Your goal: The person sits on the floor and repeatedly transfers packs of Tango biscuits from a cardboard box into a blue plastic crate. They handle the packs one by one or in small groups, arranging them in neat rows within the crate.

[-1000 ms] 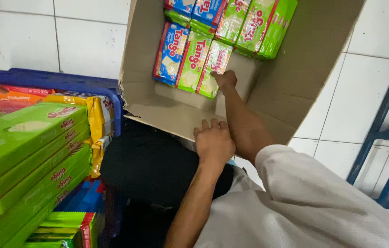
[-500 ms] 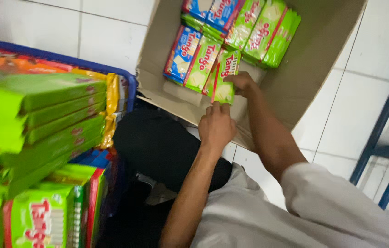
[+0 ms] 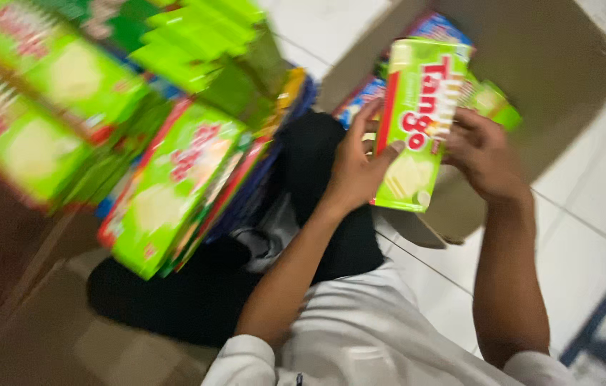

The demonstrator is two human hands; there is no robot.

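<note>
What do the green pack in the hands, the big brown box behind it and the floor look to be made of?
Green pack: looks like glossy printed paperboard or film; flat faces and straight edges suggest a carton, but blur leaves it open. Both the left hand and the right hand grip it. Brown box: matte corrugated cardboard, judging by its dull tan flaps. Floor: pale glazed tiles with grout lines.
</note>
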